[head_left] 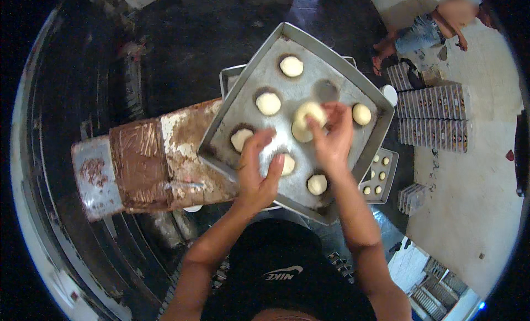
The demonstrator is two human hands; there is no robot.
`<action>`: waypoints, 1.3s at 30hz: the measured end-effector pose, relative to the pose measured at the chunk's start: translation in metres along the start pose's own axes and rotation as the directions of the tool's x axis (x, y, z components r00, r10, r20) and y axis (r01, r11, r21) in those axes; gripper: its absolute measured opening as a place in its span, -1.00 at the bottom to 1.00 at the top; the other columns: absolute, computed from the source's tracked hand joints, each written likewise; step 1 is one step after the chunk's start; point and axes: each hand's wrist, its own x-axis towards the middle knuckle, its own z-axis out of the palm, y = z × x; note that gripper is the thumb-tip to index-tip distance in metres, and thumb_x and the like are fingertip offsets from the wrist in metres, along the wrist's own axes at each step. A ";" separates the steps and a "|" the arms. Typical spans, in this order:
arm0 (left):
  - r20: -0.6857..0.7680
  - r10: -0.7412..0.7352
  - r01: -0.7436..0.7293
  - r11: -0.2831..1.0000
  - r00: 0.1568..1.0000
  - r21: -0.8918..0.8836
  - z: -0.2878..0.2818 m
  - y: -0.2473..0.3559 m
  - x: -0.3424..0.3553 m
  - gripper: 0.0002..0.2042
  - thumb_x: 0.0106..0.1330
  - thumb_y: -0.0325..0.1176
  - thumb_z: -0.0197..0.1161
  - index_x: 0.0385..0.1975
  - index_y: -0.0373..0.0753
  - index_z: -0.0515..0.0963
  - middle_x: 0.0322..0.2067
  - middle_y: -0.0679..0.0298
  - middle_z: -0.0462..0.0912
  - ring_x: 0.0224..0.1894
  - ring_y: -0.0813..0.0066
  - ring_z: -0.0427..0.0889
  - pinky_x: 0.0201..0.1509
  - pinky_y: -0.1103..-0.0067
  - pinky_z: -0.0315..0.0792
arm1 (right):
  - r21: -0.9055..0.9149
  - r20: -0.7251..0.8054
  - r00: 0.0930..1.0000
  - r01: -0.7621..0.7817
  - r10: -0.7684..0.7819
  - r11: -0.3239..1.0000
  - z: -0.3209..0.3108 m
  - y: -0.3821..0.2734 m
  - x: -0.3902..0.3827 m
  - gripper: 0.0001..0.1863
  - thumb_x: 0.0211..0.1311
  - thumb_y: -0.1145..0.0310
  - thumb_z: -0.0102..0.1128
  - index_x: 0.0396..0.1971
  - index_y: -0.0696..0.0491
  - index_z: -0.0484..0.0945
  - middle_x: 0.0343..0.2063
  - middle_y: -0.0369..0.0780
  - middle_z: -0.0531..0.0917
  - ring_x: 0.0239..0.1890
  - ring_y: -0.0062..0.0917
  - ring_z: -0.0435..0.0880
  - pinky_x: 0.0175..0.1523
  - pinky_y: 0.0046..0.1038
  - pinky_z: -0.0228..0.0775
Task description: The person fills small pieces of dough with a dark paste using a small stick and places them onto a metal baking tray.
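A deep square metal baking tray (342, 78) sits in front of me, turned cornerwise, with several pale round dough balls on it. My right hand (335, 134) reaches over its middle, fingers pinched on a dough ball (310, 112) blurred by motion. Just under that one, another dough ball (301, 132) shows in part. My left hand (259, 169) hovers over the near left of the tray, thumb and fingers apart, holding nothing. Its thumb overlaps one dough ball (288, 165), and its fingertips are close to a second dough ball (242, 139).
Beneath the tray, another tray's rim (225, 81) shows. To the left extends a brown-smeared board (193, 139) with a metal sheet (94, 177) at its end. A smaller tray of dough balls (389, 180) lies at right, near stacked packages (433, 119). A person (425, 34) is at the far right.
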 end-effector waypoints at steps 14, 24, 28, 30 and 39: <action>0.231 -0.279 0.308 0.946 0.932 -0.098 -0.150 0.026 -0.198 -0.44 0.10 -0.25 0.63 0.10 -0.26 0.58 -0.01 0.29 0.70 0.05 0.50 0.66 0.21 0.45 0.53 | 0.241 0.452 0.850 0.177 -0.272 0.954 -0.015 -0.076 -0.262 -0.65 0.47 0.08 0.22 -0.24 0.11 0.55 0.16 -0.01 0.57 0.26 -0.15 0.53 0.24 -0.12 0.47; -0.365 -0.139 0.192 0.975 0.921 0.113 -0.337 -0.019 -0.243 -0.50 0.03 -0.49 0.66 0.01 -0.27 0.64 -0.09 0.27 0.70 -0.12 0.51 0.67 0.03 0.55 0.58 | 0.117 0.670 0.727 0.091 -0.146 0.989 0.249 -0.003 -0.333 -0.41 0.24 0.34 0.44 0.19 0.20 0.41 0.15 0.03 0.58 0.20 -0.15 0.61 0.23 -0.20 0.50; -0.390 -0.254 0.331 0.933 0.885 0.144 -0.442 -0.045 -0.253 -0.53 -0.04 -0.59 0.60 -0.08 -0.26 0.61 -0.14 0.25 0.71 -0.11 0.47 0.70 0.03 0.52 0.59 | -0.018 0.593 0.663 0.577 -0.456 0.817 0.353 0.051 -0.324 -0.57 0.24 0.44 0.34 0.08 0.22 0.52 -0.09 0.04 0.61 -0.07 -0.05 0.63 0.06 -0.15 0.51; -0.513 -0.341 0.407 0.913 0.788 0.017 -0.483 -0.061 -0.264 -0.54 -0.04 -0.59 0.53 -0.06 -0.25 0.62 -0.16 0.21 0.74 -0.12 0.37 0.74 0.03 0.46 0.59 | -0.005 0.600 0.636 0.609 -0.484 0.794 0.363 0.055 -0.326 -0.66 0.24 0.49 0.30 0.01 0.20 0.59 -0.14 0.01 0.61 -0.12 -0.07 0.63 0.04 -0.14 0.51; -0.532 -0.434 0.415 0.895 0.727 -0.163 -0.592 -0.092 -0.261 -0.51 0.09 -0.65 0.50 0.07 -0.34 0.57 0.05 0.22 0.69 0.05 0.51 0.66 0.18 0.52 0.56 | 0.001 0.911 0.173 0.906 -0.374 0.424 0.431 -0.107 -0.300 -0.63 0.15 0.59 0.17 -0.01 0.13 0.66 -0.13 0.00 0.65 -0.09 -0.08 0.71 -0.08 -0.13 0.64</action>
